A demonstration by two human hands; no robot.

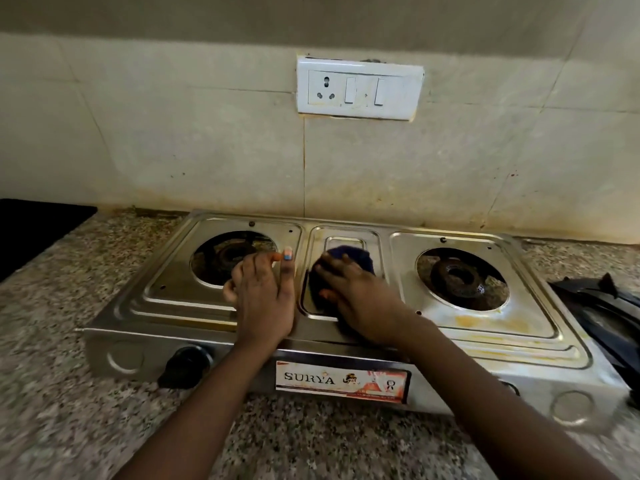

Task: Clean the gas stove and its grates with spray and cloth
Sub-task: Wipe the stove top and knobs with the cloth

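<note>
**Centre panel of gas stove being wiped**

A dark blue cloth (349, 258) is pressed flat under the right hand (360, 299) on the steel stove (485, 337), between the burners. The stove is steadied by the open left hand (263, 299). Grates (602, 306) are set aside, right. Next, yellow stains near the right burner (457, 277) likely need wiping.

Two bare forearms reach in from the near edge, and no sleeve, watch, bracelet or ring shows on either one. The left hand (265, 296) has a painted nail on one finger, done in bands of pale pink, orange and blue, with what looks like an orange-tinted nail on the finger to its left. The right hand (360, 299) shows no polish, though its fingertips are blurred.
</note>
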